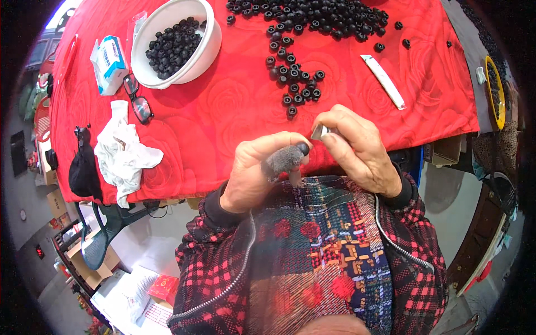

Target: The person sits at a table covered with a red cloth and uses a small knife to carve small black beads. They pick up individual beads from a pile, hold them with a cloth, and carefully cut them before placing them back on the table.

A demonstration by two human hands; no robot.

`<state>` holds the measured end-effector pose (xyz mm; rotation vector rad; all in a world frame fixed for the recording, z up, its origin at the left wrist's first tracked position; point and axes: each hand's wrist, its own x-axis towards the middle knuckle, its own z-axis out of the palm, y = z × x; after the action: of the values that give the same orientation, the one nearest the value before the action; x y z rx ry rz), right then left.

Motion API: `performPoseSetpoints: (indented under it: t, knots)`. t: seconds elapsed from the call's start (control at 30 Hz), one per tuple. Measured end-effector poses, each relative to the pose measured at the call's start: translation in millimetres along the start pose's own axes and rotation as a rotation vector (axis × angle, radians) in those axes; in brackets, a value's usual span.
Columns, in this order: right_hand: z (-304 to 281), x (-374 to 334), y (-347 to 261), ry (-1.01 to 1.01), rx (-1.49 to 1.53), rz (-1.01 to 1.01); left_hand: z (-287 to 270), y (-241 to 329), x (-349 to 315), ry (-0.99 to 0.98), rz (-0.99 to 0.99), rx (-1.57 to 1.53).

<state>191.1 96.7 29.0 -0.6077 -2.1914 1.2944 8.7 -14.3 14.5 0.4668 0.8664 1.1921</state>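
Observation:
Near the front edge of the table, my left hand (250, 173) pinches a small round black plastic part (302, 148). A grey fuzzy finger cover (283, 161) wraps one of its digits. Close by on the right, my right hand (360, 149) is closed on a small flat metal blade (319, 132), its edge a short way from the black part. The fingers hide the rest of the blade. Just beyond both hands, loose black parts (295, 86) of the same kind trail back to a large pile (329, 17).
A white bowl (211, 47) of black parts stands at the back left on the red tablecloth (223, 106). Nearby lie a blue-white box (110, 66), glasses (139, 100), a white cloth (124, 153) and a black pouch (84, 167). A white packet (383, 82) lies on the right.

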Motion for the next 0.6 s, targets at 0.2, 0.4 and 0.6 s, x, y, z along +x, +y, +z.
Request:
performPoseSetpoints:
  t: [0.2, 0.4, 0.6]
  knots:
    - [3.0, 0.6, 2.6, -0.018, 0.02, -0.002, -3.8, -5.3, 2.4, -0.04, 0.006, -0.078]
    - [3.4, -0.4, 5.0, -0.043, 0.012, 0.01, -4.3, -7.4, 4.5, -0.035, -0.012, -0.113]
    - [1.3, -0.5, 5.2, -0.069, 0.012, 0.01, -6.6, -9.1, 5.3, -0.044, -0.041, -0.138]
